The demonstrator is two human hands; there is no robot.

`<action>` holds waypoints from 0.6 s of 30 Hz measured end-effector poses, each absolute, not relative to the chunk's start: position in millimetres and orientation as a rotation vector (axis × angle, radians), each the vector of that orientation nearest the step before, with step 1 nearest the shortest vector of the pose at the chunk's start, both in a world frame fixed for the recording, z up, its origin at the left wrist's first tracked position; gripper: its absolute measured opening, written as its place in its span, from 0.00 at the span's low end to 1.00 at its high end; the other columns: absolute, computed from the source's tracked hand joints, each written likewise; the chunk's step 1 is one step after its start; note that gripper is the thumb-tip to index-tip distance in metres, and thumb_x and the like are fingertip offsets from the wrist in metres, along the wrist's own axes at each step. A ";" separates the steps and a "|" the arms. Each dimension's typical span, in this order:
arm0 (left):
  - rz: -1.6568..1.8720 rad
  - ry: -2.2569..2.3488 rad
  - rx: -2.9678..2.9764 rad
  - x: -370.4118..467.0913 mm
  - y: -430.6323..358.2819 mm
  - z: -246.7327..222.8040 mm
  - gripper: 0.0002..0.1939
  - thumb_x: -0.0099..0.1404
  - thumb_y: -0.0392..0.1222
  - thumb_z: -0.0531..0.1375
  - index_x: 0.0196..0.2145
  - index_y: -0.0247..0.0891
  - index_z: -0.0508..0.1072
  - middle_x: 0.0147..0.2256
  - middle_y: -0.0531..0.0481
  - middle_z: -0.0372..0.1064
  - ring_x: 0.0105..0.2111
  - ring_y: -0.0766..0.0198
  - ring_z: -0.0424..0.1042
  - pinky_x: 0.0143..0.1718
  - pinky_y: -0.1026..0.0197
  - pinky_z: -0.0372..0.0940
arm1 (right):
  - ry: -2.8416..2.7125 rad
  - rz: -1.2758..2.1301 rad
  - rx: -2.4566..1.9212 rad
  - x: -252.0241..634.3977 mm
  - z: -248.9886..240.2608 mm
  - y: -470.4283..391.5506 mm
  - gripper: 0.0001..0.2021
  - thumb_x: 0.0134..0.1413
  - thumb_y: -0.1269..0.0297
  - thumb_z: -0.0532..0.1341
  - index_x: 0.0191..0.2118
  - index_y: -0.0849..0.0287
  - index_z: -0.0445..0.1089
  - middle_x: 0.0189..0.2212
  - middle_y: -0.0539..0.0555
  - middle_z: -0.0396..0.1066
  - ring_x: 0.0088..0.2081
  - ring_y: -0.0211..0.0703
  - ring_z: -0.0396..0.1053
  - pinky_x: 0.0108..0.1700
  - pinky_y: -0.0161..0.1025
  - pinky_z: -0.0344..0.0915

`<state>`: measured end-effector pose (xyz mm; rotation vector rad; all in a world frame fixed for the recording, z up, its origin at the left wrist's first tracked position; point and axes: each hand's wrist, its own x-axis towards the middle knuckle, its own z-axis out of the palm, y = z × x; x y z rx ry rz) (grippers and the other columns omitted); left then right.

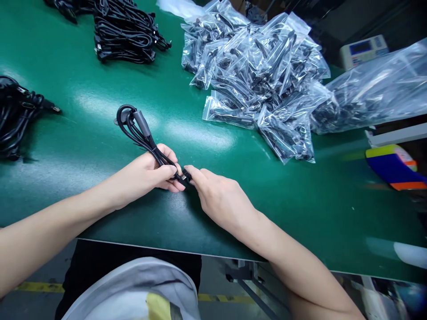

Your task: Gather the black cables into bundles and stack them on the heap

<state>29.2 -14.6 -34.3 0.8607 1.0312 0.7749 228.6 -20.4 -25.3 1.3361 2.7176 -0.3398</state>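
Observation:
A bundled black cable with a thick cylindrical piece near its looped end lies across my left hand, whose thumb and fingers are closed around it. The loop points up and to the left, away from my body. At the cable's other end, my right hand pinches a small black connector between thumb and fingers. A bit of bright metal shows between the two hands. My fingertips cover part of the connector. Both hands are just above the green table, near its front edge.
Bundled black cables are piled at the back left, and more cables lie at the left edge. Clear bags with black items form a heap at the back, beside a large plastic bag. A white device stands behind.

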 end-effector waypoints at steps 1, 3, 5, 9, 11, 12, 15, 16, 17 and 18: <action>0.778 1.035 0.875 28.7 -14.3 -33.5 0.09 0.59 0.35 0.62 0.35 0.38 0.65 0.31 0.54 0.73 0.29 0.64 0.78 0.33 0.59 0.73 | 2.738 -0.473 1.345 229.9 -23.2 -18.1 0.17 0.67 0.73 0.48 0.55 0.60 0.67 0.35 0.56 0.74 0.31 0.44 0.71 0.29 0.38 0.57; 0.775 1.038 0.900 27.6 -13.5 -30.8 0.08 0.58 0.34 0.61 0.34 0.38 0.64 0.29 0.54 0.73 0.26 0.65 0.75 0.30 0.61 0.70 | 2.778 -0.873 1.431 233.5 -18.6 -11.3 0.14 0.68 0.69 0.48 0.52 0.58 0.67 0.36 0.54 0.73 0.34 0.43 0.71 0.33 0.37 0.61; 0.749 1.028 0.919 26.5 -12.6 -27.1 0.07 0.58 0.35 0.60 0.34 0.38 0.63 0.27 0.54 0.73 0.24 0.66 0.72 0.28 0.62 0.67 | 2.765 -1.411 1.594 237.9 -15.5 -2.9 0.11 0.68 0.65 0.49 0.50 0.57 0.66 0.32 0.51 0.70 0.32 0.41 0.69 0.35 0.37 0.63; 0.642 0.923 0.960 25.7 -12.8 -23.8 0.06 0.60 0.35 0.59 0.35 0.38 0.64 0.27 0.53 0.73 0.27 0.66 0.72 0.32 0.61 0.67 | 2.533 -2.547 1.682 244.0 -18.8 13.0 0.07 0.62 0.62 0.55 0.43 0.54 0.67 0.26 0.47 0.63 0.28 0.39 0.64 0.35 0.38 0.65; 0.618 0.872 0.959 25.9 -14.2 -26.7 0.06 0.59 0.33 0.60 0.35 0.37 0.66 0.31 0.51 0.75 0.32 0.65 0.73 0.37 0.60 0.67 | 2.488 -2.873 1.587 244.6 -22.5 17.7 0.04 0.58 0.66 0.60 0.38 0.53 0.70 0.30 0.48 0.66 0.34 0.40 0.67 0.45 0.40 0.68; 0.620 0.865 0.950 26.1 -15.2 -29.1 0.05 0.59 0.33 0.61 0.35 0.36 0.68 0.33 0.50 0.75 0.34 0.65 0.74 0.39 0.60 0.67 | 2.509 -2.953 1.543 244.4 -24.0 18.7 0.04 0.56 0.68 0.61 0.37 0.52 0.72 0.35 0.50 0.69 0.40 0.41 0.69 0.52 0.42 0.67; 0.665 0.895 0.850 27.7 -17.9 -38.0 0.07 0.62 0.38 0.64 0.38 0.35 0.71 0.40 0.46 0.76 0.39 0.62 0.75 0.42 0.59 0.68 | 2.704 -2.940 1.374 242.1 -26.8 16.5 0.07 0.56 0.71 0.64 0.35 0.49 0.76 0.52 0.49 0.70 0.58 0.46 0.66 0.65 0.48 0.58; 0.683 0.899 0.791 28.5 -18.2 -40.8 0.11 0.63 0.42 0.64 0.42 0.36 0.72 0.42 0.45 0.76 0.40 0.61 0.76 0.42 0.59 0.68 | 2.793 -2.858 1.277 240.8 -27.5 14.1 0.08 0.57 0.71 0.65 0.35 0.48 0.77 0.55 0.48 0.68 0.61 0.47 0.63 0.67 0.50 0.56; 0.699 0.893 0.731 29.3 -18.2 -43.2 0.15 0.63 0.46 0.65 0.45 0.37 0.72 0.43 0.45 0.76 0.40 0.60 0.76 0.41 0.59 0.69 | 2.874 -2.751 1.162 239.1 -28.3 11.1 0.09 0.58 0.71 0.64 0.35 0.48 0.78 0.58 0.48 0.67 0.63 0.48 0.62 0.67 0.50 0.55; 0.720 0.882 0.679 30.1 -17.8 -45.1 0.19 0.63 0.50 0.66 0.47 0.37 0.72 0.42 0.45 0.76 0.38 0.61 0.76 0.39 0.60 0.69 | 2.936 -2.634 1.049 237.1 -29.1 7.7 0.10 0.60 0.72 0.63 0.34 0.49 0.78 0.59 0.49 0.67 0.63 0.48 0.62 0.67 0.51 0.55</action>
